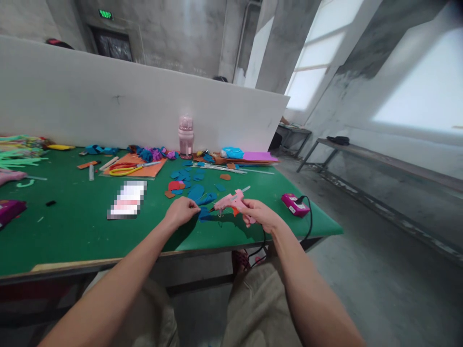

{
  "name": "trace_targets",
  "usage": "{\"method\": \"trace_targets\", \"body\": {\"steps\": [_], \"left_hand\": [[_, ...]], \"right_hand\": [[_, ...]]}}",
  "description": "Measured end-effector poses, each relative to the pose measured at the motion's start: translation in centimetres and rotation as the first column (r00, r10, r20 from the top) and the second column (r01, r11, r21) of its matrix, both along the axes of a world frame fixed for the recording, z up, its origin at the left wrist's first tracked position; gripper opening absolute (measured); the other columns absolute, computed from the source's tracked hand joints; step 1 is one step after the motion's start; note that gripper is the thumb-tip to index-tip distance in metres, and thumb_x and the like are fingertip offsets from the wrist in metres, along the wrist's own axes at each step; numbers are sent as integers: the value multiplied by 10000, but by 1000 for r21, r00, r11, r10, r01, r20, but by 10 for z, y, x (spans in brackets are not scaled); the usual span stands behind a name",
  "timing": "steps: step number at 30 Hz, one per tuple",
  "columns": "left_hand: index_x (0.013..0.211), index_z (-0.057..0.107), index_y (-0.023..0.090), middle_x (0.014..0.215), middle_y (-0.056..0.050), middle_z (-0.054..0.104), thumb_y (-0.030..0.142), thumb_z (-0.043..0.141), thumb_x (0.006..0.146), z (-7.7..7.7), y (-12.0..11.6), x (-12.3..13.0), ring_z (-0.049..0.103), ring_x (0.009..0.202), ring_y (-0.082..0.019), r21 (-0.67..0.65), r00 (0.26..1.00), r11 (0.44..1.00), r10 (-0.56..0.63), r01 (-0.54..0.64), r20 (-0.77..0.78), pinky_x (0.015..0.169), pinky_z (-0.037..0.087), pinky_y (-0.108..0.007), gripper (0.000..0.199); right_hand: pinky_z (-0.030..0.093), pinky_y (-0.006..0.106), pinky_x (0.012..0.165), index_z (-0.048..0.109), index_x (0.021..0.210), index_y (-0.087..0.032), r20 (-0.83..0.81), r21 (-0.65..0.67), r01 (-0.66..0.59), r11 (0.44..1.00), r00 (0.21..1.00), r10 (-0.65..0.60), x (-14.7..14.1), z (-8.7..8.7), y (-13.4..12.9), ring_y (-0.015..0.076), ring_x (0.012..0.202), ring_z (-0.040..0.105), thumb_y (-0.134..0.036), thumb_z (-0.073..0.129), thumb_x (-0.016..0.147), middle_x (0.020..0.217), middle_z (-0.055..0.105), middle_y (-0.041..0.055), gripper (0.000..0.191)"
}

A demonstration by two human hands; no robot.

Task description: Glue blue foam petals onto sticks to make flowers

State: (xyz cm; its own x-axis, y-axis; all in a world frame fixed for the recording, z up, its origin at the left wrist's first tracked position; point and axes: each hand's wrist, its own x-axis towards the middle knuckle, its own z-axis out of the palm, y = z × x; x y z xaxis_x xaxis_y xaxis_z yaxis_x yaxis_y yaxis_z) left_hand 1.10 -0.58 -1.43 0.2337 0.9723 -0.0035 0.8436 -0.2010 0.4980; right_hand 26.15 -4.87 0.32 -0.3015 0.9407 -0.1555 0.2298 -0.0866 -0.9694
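Forearms (123, 284) come first, reaching up past trousered knees (260, 303) and over the near edge of a green table (72, 241). Left hand (180, 213) — thumb and fingers in a narrow pinch at the side of a small blue piece (205, 215), presumably to steady it; whether they grip or only press, cannot tell. Right hand (261, 215) wraps the handle of a pink glue gun (227, 200), its nozzle turned left and close to that piece, likely so the tip has little way to travel; contact unclear. Both hands work just in from the near edge, which leaves the elbows room to move off the table. Purple box (292, 206) sits right of the gun, near the table's right end; a black cord (311, 219) drops from it over the edge, probably out of the way of the work, though it narrows the room for an outward swing. Left of the left hand, a blurred-out flat rectangle (128, 200), green surface between. Just beyond the hands, loose blue scraps (197, 191) and a red piece (173, 186) — handy reach, I'd judge. Farther back, scissors (125, 169) on an orange sheet (152, 172); then a pink bottle (186, 137), upright before a white board (144, 101) that bounds the far side. Well apart, right: a bench (376, 156).
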Motion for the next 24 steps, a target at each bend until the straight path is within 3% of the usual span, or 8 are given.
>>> {"method": "trace_targets", "body": {"steps": [4,7,14,20,24], "left_hand": [[645,679,188,578,-24,608,404,512,704,0,1,-1,540,580,-155,-5,1000,1000,0,0,14,497,300,-245,279],[647,675,186,579,-27,609,405,507,708,0,1,-1,539,563,-155,-13,1000,1000,-11,11,8,499,302,-246,283],[638,670,204,553,-13,612,407,510,709,3,1,-2,553,582,-158,5,1000,1000,-26,27,-4,510,317,-226,268],[618,670,188,516,-15,578,423,524,680,-1,2,-3,530,556,-170,12,998,1000,-24,23,56,512,307,-239,284],[555,644,191,481,-6,539,406,542,661,-3,3,-3,496,529,-163,23,995,1000,-16,14,94,508,284,-244,260]], "right_hand": [[363,162,368,507,1012,-189,-123,-28,44,999,991,-47,10,-2,3,37,414,410,-400,617,733,743,590,-5,367],[371,155,369,516,959,-181,-121,-39,91,995,988,-95,21,-5,9,29,423,415,-386,612,743,825,617,27,313],[442,184,455,542,773,-131,189,34,314,949,930,-315,42,-19,30,48,455,454,-381,531,798,714,596,43,251],[396,195,510,560,711,-132,428,191,438,879,768,-476,47,-29,41,101,503,522,-424,483,812,554,551,18,318],[392,233,618,595,681,-138,549,275,432,859,663,-509,47,-24,38,174,669,587,-452,515,772,623,604,70,337]]}}
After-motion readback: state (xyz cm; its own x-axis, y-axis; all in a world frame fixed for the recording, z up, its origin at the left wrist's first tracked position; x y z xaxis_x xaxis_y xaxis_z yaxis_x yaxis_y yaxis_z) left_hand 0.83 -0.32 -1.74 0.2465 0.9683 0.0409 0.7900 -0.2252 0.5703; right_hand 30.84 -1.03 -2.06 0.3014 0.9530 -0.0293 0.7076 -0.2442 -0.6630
